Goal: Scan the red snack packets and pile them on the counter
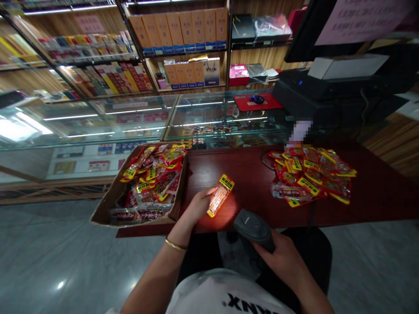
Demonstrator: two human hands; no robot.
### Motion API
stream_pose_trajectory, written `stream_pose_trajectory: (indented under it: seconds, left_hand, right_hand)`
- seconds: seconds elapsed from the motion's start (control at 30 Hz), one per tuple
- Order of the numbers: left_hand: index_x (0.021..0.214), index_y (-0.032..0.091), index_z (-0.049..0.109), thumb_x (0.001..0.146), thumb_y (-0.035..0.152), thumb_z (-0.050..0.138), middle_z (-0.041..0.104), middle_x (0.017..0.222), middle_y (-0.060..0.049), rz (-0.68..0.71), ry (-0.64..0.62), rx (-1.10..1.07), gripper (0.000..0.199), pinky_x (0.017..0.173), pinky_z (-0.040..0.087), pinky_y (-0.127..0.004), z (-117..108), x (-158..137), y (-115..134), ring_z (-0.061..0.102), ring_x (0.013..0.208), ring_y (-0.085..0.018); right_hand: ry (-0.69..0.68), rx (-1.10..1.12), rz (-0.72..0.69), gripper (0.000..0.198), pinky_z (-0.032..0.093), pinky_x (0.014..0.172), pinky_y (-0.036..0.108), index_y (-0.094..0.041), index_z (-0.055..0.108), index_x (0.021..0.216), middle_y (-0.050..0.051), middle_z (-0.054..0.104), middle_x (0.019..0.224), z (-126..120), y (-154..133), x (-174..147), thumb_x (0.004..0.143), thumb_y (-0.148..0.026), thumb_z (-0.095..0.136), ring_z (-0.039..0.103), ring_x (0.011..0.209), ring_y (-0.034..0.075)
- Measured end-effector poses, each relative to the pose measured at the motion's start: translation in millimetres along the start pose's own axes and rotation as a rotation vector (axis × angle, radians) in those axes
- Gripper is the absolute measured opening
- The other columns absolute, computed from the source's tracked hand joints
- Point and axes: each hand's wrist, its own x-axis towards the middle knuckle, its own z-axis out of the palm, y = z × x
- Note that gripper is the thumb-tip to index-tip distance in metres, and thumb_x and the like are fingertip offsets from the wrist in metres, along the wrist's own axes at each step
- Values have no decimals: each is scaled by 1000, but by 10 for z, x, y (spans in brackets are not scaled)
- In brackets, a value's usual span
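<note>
My left hand (200,206) grips the near-left edge of a red and yellow snack packet (221,195) over the dark red wooden counter (248,170). Bright light from the scanner falls on the packet. In my right hand (285,253) is a black handheld barcode scanner (254,227), its head pointed toward the packet. An open cardboard box (182,192) full of similar packets stands left of my left hand. Farther right on the counter lies a loose pile of snack packets (310,174).
Behind the counter runs a glass display case (137,126). On it rest a red mouse pad (275,101) with a computer mouse (257,99). A monitor (304,30) and dark checkout equipment (314,96) stand back right. Shelves of boxed goods (193,30) line the wall.
</note>
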Motion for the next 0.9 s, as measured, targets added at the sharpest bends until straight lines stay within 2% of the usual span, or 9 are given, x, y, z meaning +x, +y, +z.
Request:
stream_pose_trajectory:
  seconds: [0.13,0.33,0.47,0.57,0.7,0.8,0.9]
  left_hand:
    - [107,12,77,71,25,71,78,90,-8,0,14,-14,39,70,49,-27,-26,6,26,67,72,-17]
    - [117,16,72,73,28,72,77,106,-8,-53,41,-79,45,83,53,-32,-43,35,-9,72,90,-21]
    - [119,16,68,75,28,72,77,96,-6,-61,134,-65,45,72,53,-27,73,207,-90,71,77,-18]
    - [108,15,70,73,22,72,75,84,-4,-43,120,1,35,66,52,-25,348,545,-93,68,67,-15]
    - [99,14,74,76,14,67,73,76,-2,18,59,55,24,67,52,-24,930,1178,56,63,61,-12]
    - [100,13,74,78,11,63,74,78,-4,71,26,68,25,71,53,-25,1361,1580,245,65,65,-13]
    - [95,12,76,74,10,69,75,78,-6,117,-21,99,22,77,54,-27,1598,1741,385,68,75,-17]
  right_hand:
    - [-13,-8,11,35,59,88,38,-22,75,116,8,81,105,-9,0,18,84,-32,64,77,98,30]
    - [17,-23,22,33,59,86,37,-22,76,112,8,82,102,-10,12,12,83,-33,64,78,95,30]
    - [83,-5,38,30,60,84,35,-22,77,107,8,82,100,-28,1,0,84,-37,63,78,93,28]
    - [143,-2,48,31,60,86,37,-22,78,104,8,82,96,-74,3,-21,86,-40,61,78,90,29]
    - [198,-1,55,32,61,85,36,-23,78,103,8,82,95,-133,55,-81,85,-43,62,78,88,29]
    - [221,-10,96,32,61,83,35,-23,78,100,8,83,94,-145,94,-133,84,-46,63,79,87,29]
    - [234,-11,130,32,62,80,34,-23,78,93,8,83,91,-138,104,-166,83,-51,64,79,84,29]
